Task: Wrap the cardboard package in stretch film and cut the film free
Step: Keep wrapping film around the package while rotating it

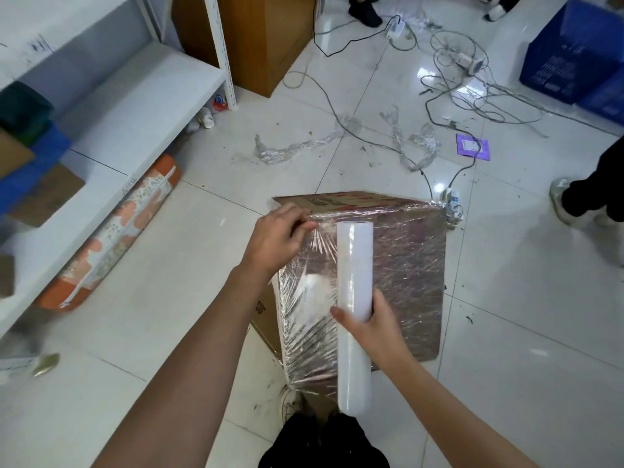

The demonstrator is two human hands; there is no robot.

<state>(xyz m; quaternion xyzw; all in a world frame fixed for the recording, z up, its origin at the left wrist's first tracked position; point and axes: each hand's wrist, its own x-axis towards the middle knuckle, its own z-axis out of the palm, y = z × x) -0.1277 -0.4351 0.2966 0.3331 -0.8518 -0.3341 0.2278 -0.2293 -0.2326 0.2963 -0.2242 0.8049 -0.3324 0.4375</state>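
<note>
Your left hand (277,238) pinches the stretched film (317,251) at the package's top left edge, fingertips together on the sheet so that it fans into tight creases. Your right hand (368,324) is wrapped around the film roll (354,298) near its middle, the roll lying lengthwise across the top of the cardboard package (405,265). The package sits on the tiled floor (523,298) just ahead of your feet, its top already covered in shiny layers, while a strip of bare printed cardboard shows along the far edge.

To do this step well, keep the pinch firm and low against the box, so the sheet stays taut between your hands. Pull the roll away steadily rather than jerking; slack likely wrinkles and peels. Watch the cables (388,143) and discarded film scraps (297,146) lying well beyond the box when you turn it.
</note>
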